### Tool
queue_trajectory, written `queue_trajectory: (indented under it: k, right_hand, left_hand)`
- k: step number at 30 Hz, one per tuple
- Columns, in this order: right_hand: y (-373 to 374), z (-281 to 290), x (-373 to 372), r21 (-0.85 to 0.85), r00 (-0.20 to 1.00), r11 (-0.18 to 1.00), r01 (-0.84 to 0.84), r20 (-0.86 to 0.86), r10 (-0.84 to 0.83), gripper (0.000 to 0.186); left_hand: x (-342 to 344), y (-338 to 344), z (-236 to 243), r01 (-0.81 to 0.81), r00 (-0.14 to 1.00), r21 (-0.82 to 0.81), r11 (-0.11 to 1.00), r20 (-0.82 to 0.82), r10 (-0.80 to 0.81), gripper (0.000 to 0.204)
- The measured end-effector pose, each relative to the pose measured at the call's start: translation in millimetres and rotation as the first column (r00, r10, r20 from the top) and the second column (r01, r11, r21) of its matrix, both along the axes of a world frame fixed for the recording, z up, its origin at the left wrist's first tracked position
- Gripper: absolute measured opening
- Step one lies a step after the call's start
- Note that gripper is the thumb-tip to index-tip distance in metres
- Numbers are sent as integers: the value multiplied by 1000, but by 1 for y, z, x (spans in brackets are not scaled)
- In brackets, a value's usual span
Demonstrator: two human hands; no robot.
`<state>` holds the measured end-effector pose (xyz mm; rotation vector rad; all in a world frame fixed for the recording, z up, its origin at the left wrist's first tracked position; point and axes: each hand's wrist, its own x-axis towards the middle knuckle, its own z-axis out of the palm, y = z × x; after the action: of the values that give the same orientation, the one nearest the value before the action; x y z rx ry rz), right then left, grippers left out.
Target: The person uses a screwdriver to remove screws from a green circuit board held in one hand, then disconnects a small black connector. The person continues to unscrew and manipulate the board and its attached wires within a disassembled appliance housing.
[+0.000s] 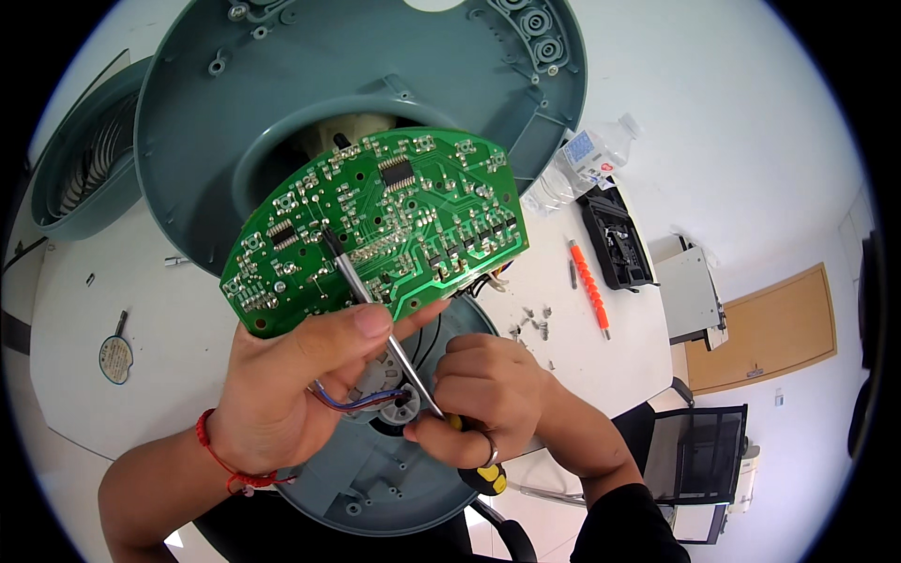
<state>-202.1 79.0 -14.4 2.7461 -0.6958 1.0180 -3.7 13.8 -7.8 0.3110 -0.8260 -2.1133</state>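
A green circuit board (432, 216), dotted with chips and solder joints, is tilted up in front of me. My left hand (291, 385) holds it by the lower edge, thumb near the front and fingers behind. In my right hand (488, 394) is a screwdriver (380, 324) with a yellow and black handle. Its dark tip meets or nearly meets the board's left part; contact cannot be made out. Behind the board stands a large grey-green plastic housing (282, 94) with a round opening. Below my hands lies a round grey-green base (375, 488) with a motor and blue and red wires (352, 402).
On the white table (178, 347), several screws (542, 328) lie right of the base, near an orange flexible shaft (589, 286). Further right are a black tool case (615, 239) and a plastic bottle (587, 164). A grey-green fan grille part (89, 159) stands far left.
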Motion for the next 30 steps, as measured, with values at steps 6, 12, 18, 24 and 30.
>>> queue_trajectory:
  k: [6, 12, 18, 24, 30]
  right_hand:
    - [2, -7, 8, -190, 997, 981, 28, -63, -41, 29]
    - [2, -3, 3, -191, 995, 979, 67, -58, -79, 29]
    - [-4, -5, -2, -207, 994, 976, 66, -68, -81, 29]
    - [-9, -4, 1, -217, 996, 976, 34, -68, -49, 17]
    - [-8, -3, 2, -195, 996, 979, 50, -56, -62, 17]
  left_hand:
    - [5, -2, 0, 68, 993, -28, 997, 94, -65, 60]
    - [8, -3, 0, 102, 994, -3, 995, 38, -102, 64]
    - [5, -3, 2, 48, 999, -2, 999, -19, -48, 62]
    - [0, 1, 1, -30, 999, -19, 999, -33, 29, 53]
    - [-1, 2, 0, -31, 999, -47, 998, -18, 30, 45]
